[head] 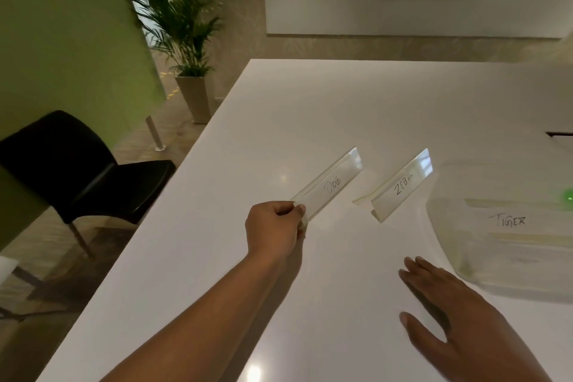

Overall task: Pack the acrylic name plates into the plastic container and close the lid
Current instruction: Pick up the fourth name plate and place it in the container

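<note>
My left hand (274, 228) pinches the near end of a clear acrylic name plate marked "DOG" (331, 184), which slants away over the white table (217, 257). A second plate marked "ZEBRA" (400, 187) stands on the table just to its right. At the right edge sits the clear plastic container (446, 245), with a plate marked "TIGER" (508, 222) lying inside. My right hand (446, 310) lies flat on the table, fingers straight, just short of the container's near corner. No lid shows in this view.
A thin black object (559, 134) lies at the table's far right edge. Left of the table stand a black chair (77, 170) and a potted palm (186, 40) by a green wall.
</note>
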